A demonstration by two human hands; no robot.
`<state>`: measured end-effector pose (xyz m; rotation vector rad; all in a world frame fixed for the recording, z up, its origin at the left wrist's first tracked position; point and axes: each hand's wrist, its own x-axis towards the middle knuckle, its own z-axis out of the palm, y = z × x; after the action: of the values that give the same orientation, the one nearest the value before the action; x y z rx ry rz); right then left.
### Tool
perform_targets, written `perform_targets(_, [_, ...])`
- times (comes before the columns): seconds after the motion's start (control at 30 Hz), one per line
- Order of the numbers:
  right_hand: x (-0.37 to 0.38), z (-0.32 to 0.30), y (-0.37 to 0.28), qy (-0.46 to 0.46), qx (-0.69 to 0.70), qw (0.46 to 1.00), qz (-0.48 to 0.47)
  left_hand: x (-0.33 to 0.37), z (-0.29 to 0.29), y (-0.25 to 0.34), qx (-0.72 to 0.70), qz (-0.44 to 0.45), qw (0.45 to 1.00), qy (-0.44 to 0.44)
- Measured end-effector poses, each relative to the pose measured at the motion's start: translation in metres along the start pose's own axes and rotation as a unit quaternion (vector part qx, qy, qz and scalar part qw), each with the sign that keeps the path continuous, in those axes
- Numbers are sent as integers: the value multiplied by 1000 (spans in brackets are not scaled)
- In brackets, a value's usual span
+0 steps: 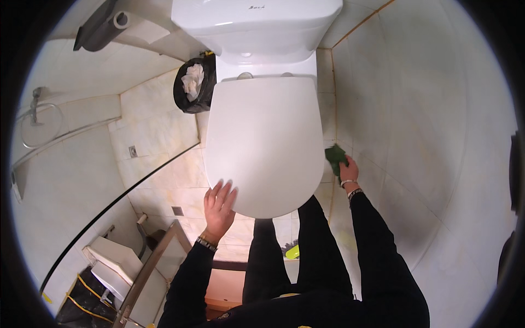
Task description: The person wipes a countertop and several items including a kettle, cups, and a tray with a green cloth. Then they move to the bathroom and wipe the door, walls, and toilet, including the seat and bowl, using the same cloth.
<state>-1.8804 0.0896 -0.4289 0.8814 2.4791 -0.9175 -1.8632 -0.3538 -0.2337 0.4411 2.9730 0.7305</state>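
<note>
A white toilet stands below me with its lid down and its cistern at the top of the view. My left hand lies flat, fingers spread, on the lid's front left edge. My right hand grips a green cloth just off the lid's right side, close to the tiled wall. Both arms wear dark sleeves, with a band on each wrist. My dark-trousered legs stand in front of the bowl.
A black bin lined with a bag and holding crumpled paper sits left of the toilet. A curved glass shower screen runs across the left. A white cabinet stands at lower left. A small yellow-green object lies on the floor between my legs.
</note>
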Motion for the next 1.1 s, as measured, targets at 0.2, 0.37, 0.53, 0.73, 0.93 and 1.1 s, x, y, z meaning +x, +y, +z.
perform_targets(0.2, [68,-11,-84,128,138,976,-113,-35,84,-21,69,-58,991,-101])
perform_targets(0.37, [100,31,-171,110,54,970,-210,-32,115,-19,21,-136,982,-127])
perform_targets(0.53, [106,87,-228,184,-37,957,-223,-9,133,-29,-104,-239,962,-80])
perform_targets(0.73, [111,136,-271,260,-120,938,-194,39,155,-49,-86,-355,928,-76])
perform_targets(0.93, [113,84,-218,160,-142,868,-447,48,159,-54,-155,-447,879,-51])
perform_targets(1.1, [66,30,-180,-25,-146,964,-222,47,156,-67,-180,-431,882,-59])
